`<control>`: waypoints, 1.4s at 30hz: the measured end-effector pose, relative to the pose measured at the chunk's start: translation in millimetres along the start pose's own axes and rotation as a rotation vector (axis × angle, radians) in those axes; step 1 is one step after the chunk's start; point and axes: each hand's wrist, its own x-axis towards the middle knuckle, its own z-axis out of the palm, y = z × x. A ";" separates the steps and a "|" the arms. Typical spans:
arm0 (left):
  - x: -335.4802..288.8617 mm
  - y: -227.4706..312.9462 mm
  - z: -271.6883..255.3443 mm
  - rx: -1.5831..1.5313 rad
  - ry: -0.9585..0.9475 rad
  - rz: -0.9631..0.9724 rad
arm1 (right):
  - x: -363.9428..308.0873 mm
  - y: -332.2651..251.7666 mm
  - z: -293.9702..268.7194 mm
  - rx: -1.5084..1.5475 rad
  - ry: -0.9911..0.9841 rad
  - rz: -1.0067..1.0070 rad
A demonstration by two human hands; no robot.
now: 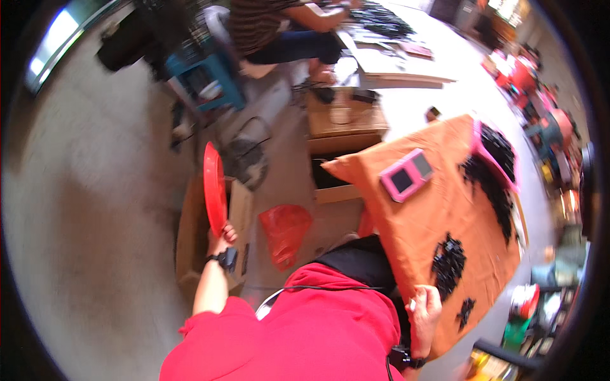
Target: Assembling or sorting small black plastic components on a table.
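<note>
Bright daylight, motion blur throughout, strong fisheye bending, dark vignetted rim

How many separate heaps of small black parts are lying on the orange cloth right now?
3 heaps of small black parts on the orange cloth: a long one along the far edge, a middle one, and a small one near the right hand. More may be hidden.

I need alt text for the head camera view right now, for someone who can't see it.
Seen from above, a person in a red top holds a red plastic tray on edge in the left hand, out over cardboard boxes. The right hand rests at the near edge of an orange cloth strewn with small black parts and a pink case. Another person sits at a far table.
</note>
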 end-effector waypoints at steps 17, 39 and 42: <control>190.2 -231.7 376.8 1.235 -0.079 0.054 | -28.0 18.7 -25.4 0.136 0.274 -0.047; 131.8 -302.3 420.2 1.915 -0.731 0.785 | -26.2 31.4 -39.0 0.113 0.357 -0.056; 118.6 -316.6 431.3 2.199 -0.934 0.870 | -27.4 37.4 -38.6 0.091 0.367 -0.059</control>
